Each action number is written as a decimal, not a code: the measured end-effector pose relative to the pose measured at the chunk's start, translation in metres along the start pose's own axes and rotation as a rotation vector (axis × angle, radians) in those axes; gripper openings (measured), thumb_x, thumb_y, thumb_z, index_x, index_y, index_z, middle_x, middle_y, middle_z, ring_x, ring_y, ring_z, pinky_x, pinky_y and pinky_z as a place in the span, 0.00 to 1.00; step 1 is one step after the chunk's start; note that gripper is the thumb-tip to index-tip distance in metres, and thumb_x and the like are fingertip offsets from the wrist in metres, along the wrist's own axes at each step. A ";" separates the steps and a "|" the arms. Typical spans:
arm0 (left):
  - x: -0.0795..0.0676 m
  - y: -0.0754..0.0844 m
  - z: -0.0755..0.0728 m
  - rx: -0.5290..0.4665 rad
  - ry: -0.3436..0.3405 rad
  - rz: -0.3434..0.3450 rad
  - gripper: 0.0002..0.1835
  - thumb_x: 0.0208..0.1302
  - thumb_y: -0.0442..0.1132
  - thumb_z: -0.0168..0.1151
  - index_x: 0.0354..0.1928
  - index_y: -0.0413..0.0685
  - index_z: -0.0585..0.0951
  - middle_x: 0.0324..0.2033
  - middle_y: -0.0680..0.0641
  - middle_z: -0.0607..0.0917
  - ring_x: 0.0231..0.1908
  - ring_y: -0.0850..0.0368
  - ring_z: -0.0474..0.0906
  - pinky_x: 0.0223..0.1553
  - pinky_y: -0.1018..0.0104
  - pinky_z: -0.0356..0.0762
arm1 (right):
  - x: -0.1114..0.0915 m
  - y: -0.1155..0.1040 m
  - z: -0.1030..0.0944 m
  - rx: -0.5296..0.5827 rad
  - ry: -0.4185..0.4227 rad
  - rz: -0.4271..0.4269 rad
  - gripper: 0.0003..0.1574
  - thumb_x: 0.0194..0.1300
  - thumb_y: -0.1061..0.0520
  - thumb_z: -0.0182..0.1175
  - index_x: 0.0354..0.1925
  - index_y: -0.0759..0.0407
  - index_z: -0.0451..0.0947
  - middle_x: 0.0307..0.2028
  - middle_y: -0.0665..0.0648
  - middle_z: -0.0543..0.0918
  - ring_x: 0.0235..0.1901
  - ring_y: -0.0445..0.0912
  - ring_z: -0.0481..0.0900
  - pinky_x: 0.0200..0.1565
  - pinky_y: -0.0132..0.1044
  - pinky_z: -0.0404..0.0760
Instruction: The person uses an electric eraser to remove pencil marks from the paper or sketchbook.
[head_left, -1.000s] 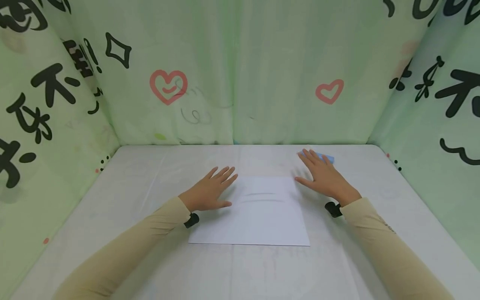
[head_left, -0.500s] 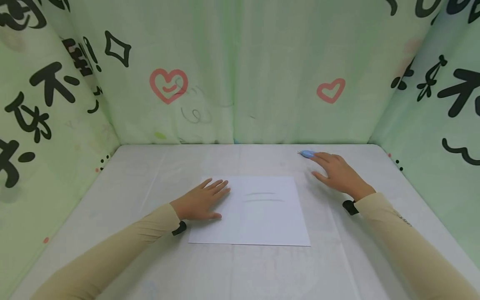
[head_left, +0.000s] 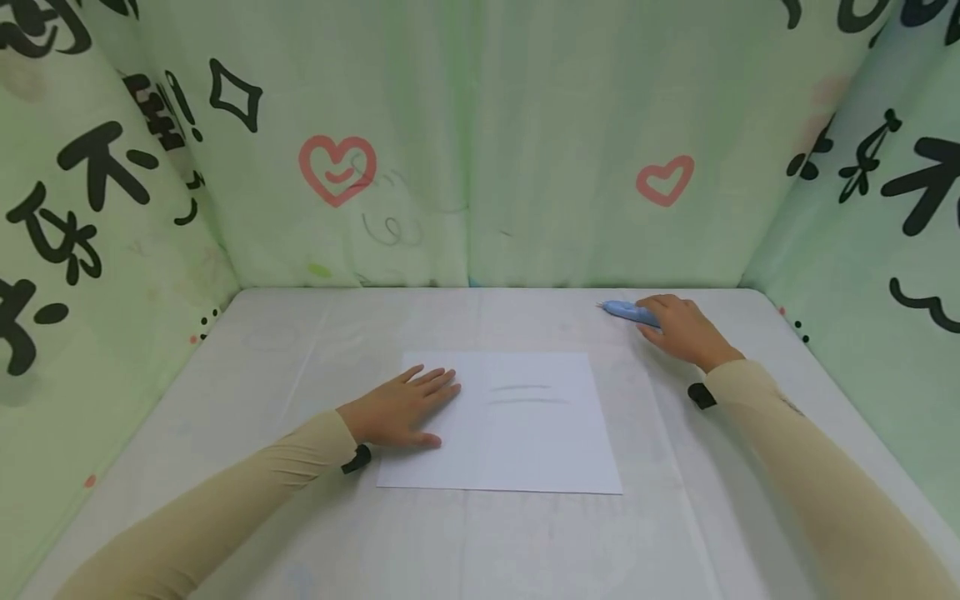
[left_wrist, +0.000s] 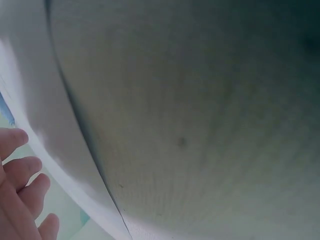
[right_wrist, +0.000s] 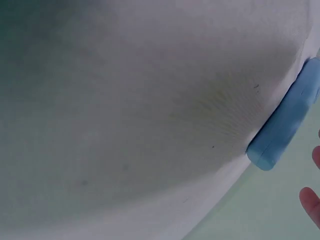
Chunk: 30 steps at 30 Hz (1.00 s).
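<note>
My left hand [head_left: 393, 410] lies over the left part of a white sheet of paper [head_left: 525, 446], fingers spread and fairly straight. Two faint grey lines run across the sheet's upper middle. At the back right lies a thick blue pen-like tool [head_left: 624, 311] with a narrow pale tip pointing left. My right hand [head_left: 686, 333] is over the tool's right end, thumb and fingers slightly bent and covering that end in the head view. In the right wrist view the blue body rests on the table, and the fingertips [right_wrist: 310, 197] show a gap from it.
A white cloth covers the table [head_left: 510, 550]. Green curtains [head_left: 555, 92] with red hearts and black lettering stand along its back and both sides. Black wrist straps [head_left: 702, 395] sit at the cuffs of the beige sleeves [head_left: 817, 475].
My left hand has moved left and down onto the paper. My right hand has drawn right, off the tool's left part, and then in toward its right end, fingers bending. The tool and paper stay put.
</note>
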<state>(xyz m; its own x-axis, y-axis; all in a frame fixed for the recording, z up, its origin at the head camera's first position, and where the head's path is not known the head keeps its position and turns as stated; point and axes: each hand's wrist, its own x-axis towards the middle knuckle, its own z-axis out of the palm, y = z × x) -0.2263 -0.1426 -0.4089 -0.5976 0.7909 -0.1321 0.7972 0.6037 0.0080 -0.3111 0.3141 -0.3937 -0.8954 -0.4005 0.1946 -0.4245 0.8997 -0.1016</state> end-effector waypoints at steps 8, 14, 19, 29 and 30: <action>0.002 0.002 0.006 0.019 -0.047 0.024 0.43 0.63 0.63 0.49 0.72 0.45 0.55 0.72 0.42 0.57 0.72 0.47 0.52 0.72 0.50 0.48 | 0.016 0.007 0.006 0.006 -0.163 0.095 0.32 0.67 0.54 0.54 0.64 0.68 0.62 0.60 0.75 0.68 0.60 0.68 0.65 0.58 0.65 0.63; 0.003 0.001 0.009 0.027 -0.063 0.014 0.43 0.64 0.64 0.48 0.73 0.46 0.53 0.72 0.44 0.55 0.72 0.48 0.51 0.72 0.50 0.47 | 0.027 0.011 0.008 -0.013 -0.257 0.136 0.35 0.68 0.54 0.51 0.65 0.72 0.58 0.61 0.77 0.65 0.61 0.70 0.62 0.58 0.66 0.62; 0.003 0.000 0.007 0.009 -0.076 -0.002 0.43 0.64 0.64 0.48 0.73 0.47 0.52 0.73 0.44 0.54 0.72 0.48 0.51 0.72 0.50 0.47 | 0.031 0.010 0.007 -0.029 -0.298 0.147 0.34 0.68 0.55 0.52 0.64 0.75 0.58 0.60 0.78 0.66 0.61 0.70 0.64 0.57 0.66 0.63; 0.001 0.003 0.006 -0.017 -0.036 0.043 0.43 0.64 0.63 0.50 0.73 0.46 0.52 0.73 0.42 0.52 0.72 0.46 0.51 0.72 0.48 0.46 | 0.030 0.008 0.007 -0.067 -0.265 0.100 0.27 0.63 0.65 0.57 0.57 0.79 0.65 0.51 0.76 0.75 0.53 0.67 0.73 0.54 0.59 0.72; 0.001 0.003 0.006 -0.014 -0.038 0.052 0.44 0.64 0.63 0.49 0.73 0.46 0.51 0.73 0.42 0.51 0.73 0.46 0.50 0.72 0.48 0.46 | 0.030 0.008 0.007 -0.068 -0.263 0.098 0.26 0.63 0.65 0.56 0.56 0.79 0.65 0.50 0.76 0.75 0.52 0.67 0.74 0.54 0.58 0.72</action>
<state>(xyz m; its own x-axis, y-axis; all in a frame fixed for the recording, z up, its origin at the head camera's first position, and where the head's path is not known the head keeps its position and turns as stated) -0.2238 -0.1400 -0.4150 -0.5514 0.8171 -0.1685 0.8256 0.5634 0.0301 -0.3420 0.3080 -0.3953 -0.9396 -0.3343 -0.0740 -0.3322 0.9424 -0.0397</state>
